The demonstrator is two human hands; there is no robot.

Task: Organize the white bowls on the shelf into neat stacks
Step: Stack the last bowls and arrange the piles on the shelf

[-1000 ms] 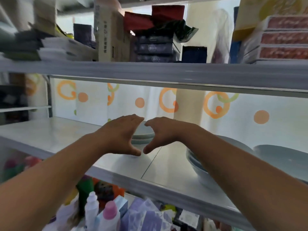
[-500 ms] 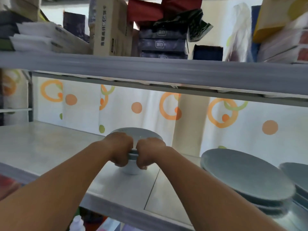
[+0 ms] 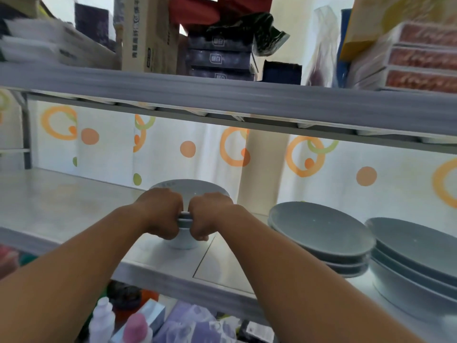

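Note:
A small stack of white bowls (image 3: 189, 191) stands on the middle shelf (image 3: 61, 206), near its front edge. My left hand (image 3: 160, 214) grips the stack's left side and my right hand (image 3: 210, 216) grips its right side, knuckles almost touching. The hands hide most of the lower bowls; only rims and the foot show between them. Two more stacks of wider, shallow white bowls sit to the right: one stack (image 3: 319, 233) in the middle right and another (image 3: 415, 253) at the right edge.
The upper shelf (image 3: 222, 95) hangs low over the bowls and carries boxes (image 3: 146, 33) and packets. A dotted curtain (image 3: 358, 174) backs the shelf. Bottles (image 3: 133, 328) and packages fill the level below. Bare shelf surface lies to the left of the held stack.
One second ago my hands were open around the stack; they then closed on its sides. My view has shifted so the shelf sits lower and the right stacks show more fully.

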